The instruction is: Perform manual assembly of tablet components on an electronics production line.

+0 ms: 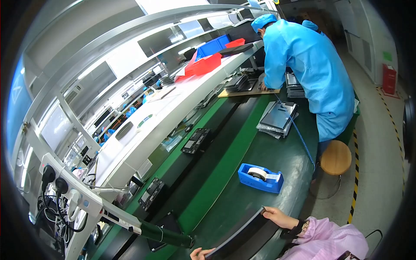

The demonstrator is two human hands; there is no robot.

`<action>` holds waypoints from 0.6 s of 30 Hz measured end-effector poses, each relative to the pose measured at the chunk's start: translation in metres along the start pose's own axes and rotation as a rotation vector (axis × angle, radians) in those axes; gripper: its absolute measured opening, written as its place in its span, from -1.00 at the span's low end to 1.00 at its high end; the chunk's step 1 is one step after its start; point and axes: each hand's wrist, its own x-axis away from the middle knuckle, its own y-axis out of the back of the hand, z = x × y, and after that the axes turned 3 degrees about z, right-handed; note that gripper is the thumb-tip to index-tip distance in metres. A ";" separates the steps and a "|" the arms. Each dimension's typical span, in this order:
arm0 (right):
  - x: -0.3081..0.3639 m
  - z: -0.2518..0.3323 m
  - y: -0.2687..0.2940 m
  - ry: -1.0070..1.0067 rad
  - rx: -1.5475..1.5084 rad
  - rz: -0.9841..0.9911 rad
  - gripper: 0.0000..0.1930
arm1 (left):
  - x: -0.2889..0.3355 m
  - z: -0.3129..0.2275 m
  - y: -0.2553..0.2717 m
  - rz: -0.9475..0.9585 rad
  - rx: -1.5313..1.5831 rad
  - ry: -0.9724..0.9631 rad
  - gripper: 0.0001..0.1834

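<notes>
A thin, dark flat panel (245, 237) with a pale grey edge is held tilted at the near edge of the bench, between my two hands. Its right end is pinched by my right hand (279, 217), thumb on top, below a pink sleeve and a dark cuff. At the lower left end my left hand (200, 253) grips the same panel, partly cut off by the picture's bottom. Just beyond the panel stands a blue tape dispenser (261, 178) with a white roll, touched by neither hand.
Open electronic units (151, 193) lie along the dark conveyor strip (182, 173). Stacked silver panels (277, 118) sit farther up the green bench, beside a coiled blue cord (303, 141). A person in blue coveralls (307, 69) leans over its far end. A round stool (336, 158) stands right.
</notes>
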 end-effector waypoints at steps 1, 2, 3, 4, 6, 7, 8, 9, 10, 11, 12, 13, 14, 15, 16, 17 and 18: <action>0.001 0.001 0.000 0.002 0.010 -0.001 -0.76 | 0.000 0.002 0.002 0.002 0.002 -0.004 -0.61; 0.001 0.002 -0.001 -0.002 0.008 0.003 -0.76 | 0.001 0.004 0.003 0.005 0.005 -0.009 -0.60; 0.001 0.003 -0.003 0.007 0.003 0.000 -0.76 | 0.001 0.004 0.003 0.001 0.002 -0.009 -0.60; 0.001 0.003 -0.004 0.015 -0.001 -0.002 -0.76 | 0.001 0.004 0.003 0.000 -0.003 -0.020 -0.60; 0.001 0.004 -0.006 0.026 -0.004 -0.010 -0.77 | 0.001 0.003 0.001 -0.005 -0.011 -0.029 -0.59; 0.001 0.005 -0.007 0.041 -0.007 -0.021 -0.78 | 0.001 0.002 -0.001 -0.005 -0.014 -0.029 -0.59; 0.001 0.006 -0.007 0.037 -0.010 -0.020 -0.78 | 0.001 0.001 -0.001 -0.005 -0.017 -0.029 -0.59; 0.002 0.008 -0.007 0.042 0.005 -0.014 -0.78 | 0.000 0.003 0.001 0.008 -0.035 -0.046 -0.58; 0.001 0.009 -0.007 0.049 0.020 -0.008 -0.78 | 0.000 0.004 0.002 0.006 -0.038 -0.046 -0.58; 0.002 0.009 -0.007 0.047 0.018 -0.007 -0.78 | 0.000 0.004 0.002 0.006 -0.029 -0.035 -0.57; 0.002 0.008 -0.007 0.044 0.008 -0.013 -0.78 | 0.000 0.004 0.002 0.006 -0.018 -0.024 -0.57; 0.002 0.008 -0.007 0.042 -0.001 -0.018 -0.77 | 0.000 0.004 0.002 0.005 -0.021 -0.024 -0.57; 0.002 0.008 -0.007 0.041 -0.002 -0.017 -0.77 | 0.000 0.003 0.001 0.004 -0.018 -0.019 -0.57; 0.002 0.009 -0.008 0.042 0.011 -0.017 -0.77 | 0.000 0.003 0.001 0.004 -0.015 -0.013 -0.57; 0.002 0.010 -0.008 0.043 0.024 -0.018 -0.77 | 0.000 0.003 0.001 0.003 -0.016 -0.014 -0.57; 0.002 0.012 -0.009 0.043 0.023 -0.017 -0.77 | 0.001 0.003 0.001 0.004 -0.012 -0.011 -0.56; 0.002 0.014 -0.011 0.041 0.025 -0.019 -0.77 | 0.001 0.003 0.001 0.005 -0.007 -0.007 -0.56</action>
